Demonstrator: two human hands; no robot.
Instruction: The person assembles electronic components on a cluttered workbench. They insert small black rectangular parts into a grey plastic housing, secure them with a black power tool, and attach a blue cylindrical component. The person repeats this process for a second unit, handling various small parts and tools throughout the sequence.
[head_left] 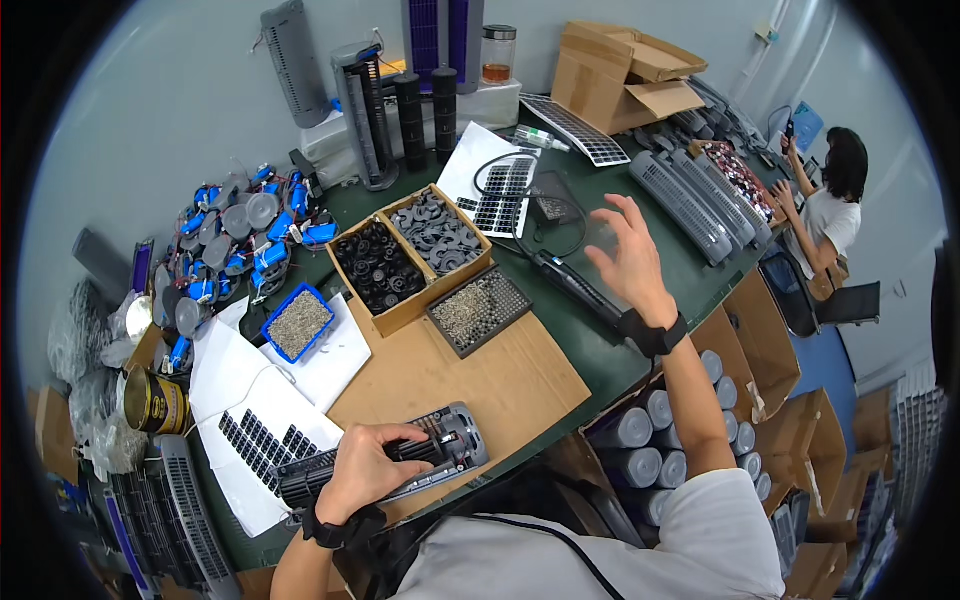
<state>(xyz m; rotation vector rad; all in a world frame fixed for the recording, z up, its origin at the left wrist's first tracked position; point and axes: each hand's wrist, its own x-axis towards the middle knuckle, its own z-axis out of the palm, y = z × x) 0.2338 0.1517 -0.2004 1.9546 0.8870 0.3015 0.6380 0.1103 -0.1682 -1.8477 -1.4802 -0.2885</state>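
Currently, I have the left hand (372,468) gripping a gray casing (462,437) on the near cardboard sheet (535,375); the right hand (632,258), fingers loosely spread, is near a black screwdriver (580,288). Farther, a divided box (388,321) holds black and gray parts; left, a blue tray (277,350) holds small pieces. Green table (597,352), pale wall (200,110).

The slatted housing (462,437) looks like matt grey plastic, the corded driver (578,287) like smooth black plastic. The flat cardboard (535,375) has a dull paper finish; the bench (603,352) looks smooth. Small metallic pieces (300,323) sit in a glossy plastic tray (269,334). The jar (497,58) appears clear and shiny.
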